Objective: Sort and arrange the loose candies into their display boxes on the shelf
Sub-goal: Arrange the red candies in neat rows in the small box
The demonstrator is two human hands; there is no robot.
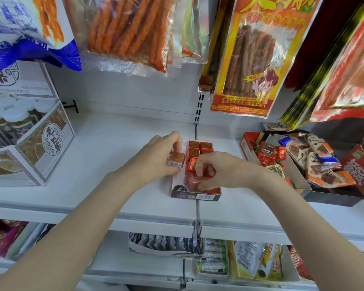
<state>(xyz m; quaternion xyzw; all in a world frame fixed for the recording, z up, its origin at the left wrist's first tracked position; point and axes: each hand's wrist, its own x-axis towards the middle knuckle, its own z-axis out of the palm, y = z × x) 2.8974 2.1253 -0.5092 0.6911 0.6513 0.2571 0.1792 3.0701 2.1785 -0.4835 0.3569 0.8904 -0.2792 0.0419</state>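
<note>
Left hand (159, 156): fingers curled round one red cube candy (176, 159), barcode face toward me, held just left of the display box (194, 195).
Display box: on the white shelf (114, 143), long axis running front to back, rear rows filled with red cubes.
Right hand (219, 170): fingertips pinching a candy in the box's front half.
Key relation: held cube lies left of the box; the left hand, being nearer, would likely carry it rightward.
</note>
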